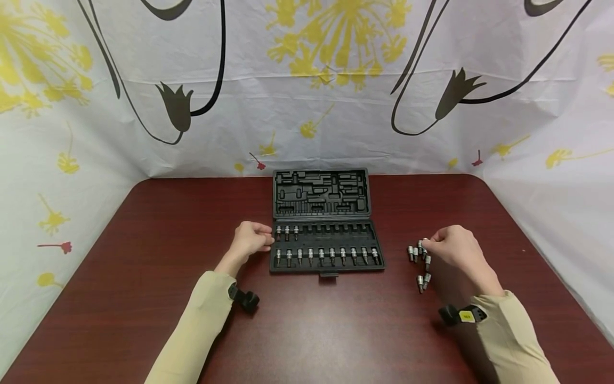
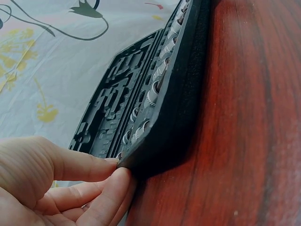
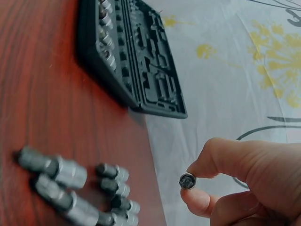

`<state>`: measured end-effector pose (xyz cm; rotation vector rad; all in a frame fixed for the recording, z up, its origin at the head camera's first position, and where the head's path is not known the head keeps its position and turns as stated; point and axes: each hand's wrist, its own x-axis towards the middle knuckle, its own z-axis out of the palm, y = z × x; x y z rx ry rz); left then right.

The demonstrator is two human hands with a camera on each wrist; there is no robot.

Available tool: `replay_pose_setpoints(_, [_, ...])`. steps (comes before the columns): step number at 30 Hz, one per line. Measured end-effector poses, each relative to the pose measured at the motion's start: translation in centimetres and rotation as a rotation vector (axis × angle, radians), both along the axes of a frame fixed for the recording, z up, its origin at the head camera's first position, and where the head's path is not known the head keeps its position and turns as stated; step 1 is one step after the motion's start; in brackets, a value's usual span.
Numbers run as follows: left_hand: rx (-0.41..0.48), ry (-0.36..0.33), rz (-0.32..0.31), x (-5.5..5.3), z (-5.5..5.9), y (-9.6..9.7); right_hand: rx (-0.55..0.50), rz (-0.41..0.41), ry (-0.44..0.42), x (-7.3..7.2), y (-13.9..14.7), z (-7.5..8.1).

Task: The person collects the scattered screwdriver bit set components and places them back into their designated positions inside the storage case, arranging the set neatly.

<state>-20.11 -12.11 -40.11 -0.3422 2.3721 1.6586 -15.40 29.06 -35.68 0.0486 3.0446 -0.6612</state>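
Note:
An open black bit socket case (image 1: 331, 242) lies on the table, its lid folded back toward the curtain. Its front row is filled with bit sockets (image 1: 321, 257), and a few more stand at the left of the back row. My left hand (image 1: 249, 238) pinches the case's left edge between thumb and fingers. Over to the right, my right hand (image 1: 453, 245) holds one small bit socket (image 3: 187, 181) between thumb and fingertip, its round end facing the wrist camera. Beside that hand, several loose bit sockets (image 3: 70, 174) lie in a group on the table.
The reddish-brown wooden table (image 1: 144, 298) has rounded back corners. A white curtain (image 1: 326, 133) with yellow and black flower prints hangs behind it and along both sides. The lid (image 1: 321, 193) shows moulded hollows.

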Motion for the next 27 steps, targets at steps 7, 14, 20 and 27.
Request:
replay_pose_setpoints(7, [-0.011,0.004,-0.008,0.1,0.1,0.0,-0.022,0.032,0.029,-0.6,-1.1,0.6])
replay_pose_setpoints(14, [-0.012,0.000,-0.006,0.1,0.1,0.1,-0.039,0.039,0.018,-1.2,-2.1,1.1])
replay_pose_setpoints(20, [-0.011,-0.003,-0.002,0.1,0.1,0.1,-0.064,0.053,0.031,-1.6,-2.5,1.2])
replay_pose_setpoints(27, [-0.021,0.016,-0.003,0.0,-0.1,0.1,-0.131,0.067,-0.005,-2.1,-3.0,1.1])
